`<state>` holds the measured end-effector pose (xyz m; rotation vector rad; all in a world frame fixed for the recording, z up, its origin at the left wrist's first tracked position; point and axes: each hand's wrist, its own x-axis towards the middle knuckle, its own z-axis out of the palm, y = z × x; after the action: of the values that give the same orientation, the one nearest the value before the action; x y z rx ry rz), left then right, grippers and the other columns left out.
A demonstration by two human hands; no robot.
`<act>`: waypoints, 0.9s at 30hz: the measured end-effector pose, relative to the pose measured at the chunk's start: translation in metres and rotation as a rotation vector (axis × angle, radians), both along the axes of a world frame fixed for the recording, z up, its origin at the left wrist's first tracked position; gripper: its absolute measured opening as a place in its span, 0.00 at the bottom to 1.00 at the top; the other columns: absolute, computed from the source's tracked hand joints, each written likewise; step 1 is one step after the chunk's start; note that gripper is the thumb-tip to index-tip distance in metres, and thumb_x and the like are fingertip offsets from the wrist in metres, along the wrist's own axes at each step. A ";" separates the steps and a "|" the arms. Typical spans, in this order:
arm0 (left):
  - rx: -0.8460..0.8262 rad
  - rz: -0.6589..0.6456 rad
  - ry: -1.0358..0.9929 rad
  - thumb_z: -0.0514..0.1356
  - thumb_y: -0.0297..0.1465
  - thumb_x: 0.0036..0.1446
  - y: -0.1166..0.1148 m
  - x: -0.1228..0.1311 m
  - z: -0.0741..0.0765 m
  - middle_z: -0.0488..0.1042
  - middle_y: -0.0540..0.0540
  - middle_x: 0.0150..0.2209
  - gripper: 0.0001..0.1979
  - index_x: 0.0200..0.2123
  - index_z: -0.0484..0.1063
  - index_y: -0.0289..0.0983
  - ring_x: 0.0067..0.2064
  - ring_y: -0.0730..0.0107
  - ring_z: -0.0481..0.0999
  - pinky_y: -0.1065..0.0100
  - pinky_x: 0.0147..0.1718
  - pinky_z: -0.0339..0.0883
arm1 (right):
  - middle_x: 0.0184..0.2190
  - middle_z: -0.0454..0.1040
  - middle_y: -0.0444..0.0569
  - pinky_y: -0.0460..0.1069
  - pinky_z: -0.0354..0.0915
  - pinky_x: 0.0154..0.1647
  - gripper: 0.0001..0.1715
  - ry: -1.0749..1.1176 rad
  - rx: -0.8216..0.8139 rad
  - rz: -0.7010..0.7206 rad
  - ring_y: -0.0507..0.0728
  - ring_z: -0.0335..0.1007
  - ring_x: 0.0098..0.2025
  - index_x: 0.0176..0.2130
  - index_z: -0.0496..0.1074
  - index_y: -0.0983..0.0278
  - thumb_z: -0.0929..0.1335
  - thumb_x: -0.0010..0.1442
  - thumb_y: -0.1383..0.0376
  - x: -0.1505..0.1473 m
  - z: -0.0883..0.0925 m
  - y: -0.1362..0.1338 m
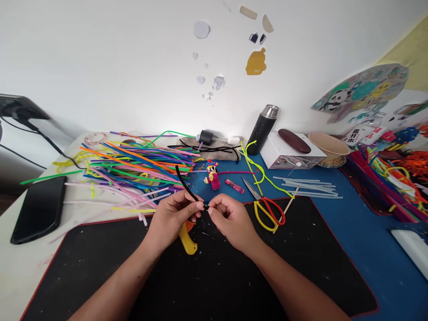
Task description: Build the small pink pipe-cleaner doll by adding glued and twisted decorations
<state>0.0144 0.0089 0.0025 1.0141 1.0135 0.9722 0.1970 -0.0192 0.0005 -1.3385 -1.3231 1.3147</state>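
A black pipe cleaner runs between both hands above the black mat, its free end rising up and to the left. My left hand pinches it between thumb and index finger. Close beside, my right hand has its fingertips closed on the pipe cleaner's lower end, which they largely hide. Under the left hand lies a yellow-handled tool, partly covered. Just beyond the hands stands a small pipe-cleaner figure in magenta with a black-and-white face. Scissors with red and yellow handles rest to the right.
Many coloured pipe cleaners are heaped at the back left, near a phone. Behind stand a black thermos, a white box and a bowl. Clear glue sticks and a pink clip-like object lie right of the figure.
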 end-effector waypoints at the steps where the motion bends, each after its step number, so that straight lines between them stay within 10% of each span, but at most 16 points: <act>1: 0.002 0.005 0.003 0.78 0.40 0.46 0.000 0.000 0.000 0.79 0.48 0.28 0.16 0.27 0.79 0.36 0.27 0.71 0.75 0.70 0.27 0.71 | 0.19 0.56 0.34 0.46 0.51 0.22 0.06 -0.026 0.012 0.006 0.49 0.51 0.20 0.33 0.70 0.61 0.70 0.60 0.62 0.000 0.001 0.001; 16: 0.485 -0.078 0.337 0.68 0.35 0.60 0.007 -0.006 0.002 0.77 0.47 0.29 0.08 0.30 0.80 0.38 0.32 0.66 0.73 0.65 0.33 0.65 | 0.18 0.57 0.34 0.46 0.49 0.23 0.05 -0.326 0.037 0.209 0.48 0.52 0.21 0.30 0.70 0.61 0.69 0.58 0.67 0.008 0.016 0.016; 27: 0.082 0.034 0.033 0.75 0.43 0.52 0.006 -0.002 -0.006 0.77 0.49 0.25 0.17 0.28 0.78 0.36 0.26 0.72 0.73 0.71 0.26 0.69 | 0.18 0.60 0.32 0.44 0.51 0.16 0.11 0.191 -0.098 0.068 0.47 0.53 0.14 0.37 0.70 0.61 0.70 0.64 0.56 -0.002 -0.006 0.008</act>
<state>0.0119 0.0148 -0.0037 1.0872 1.0280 1.0351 0.1950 -0.0114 -0.0051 -1.2086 -1.1955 1.5307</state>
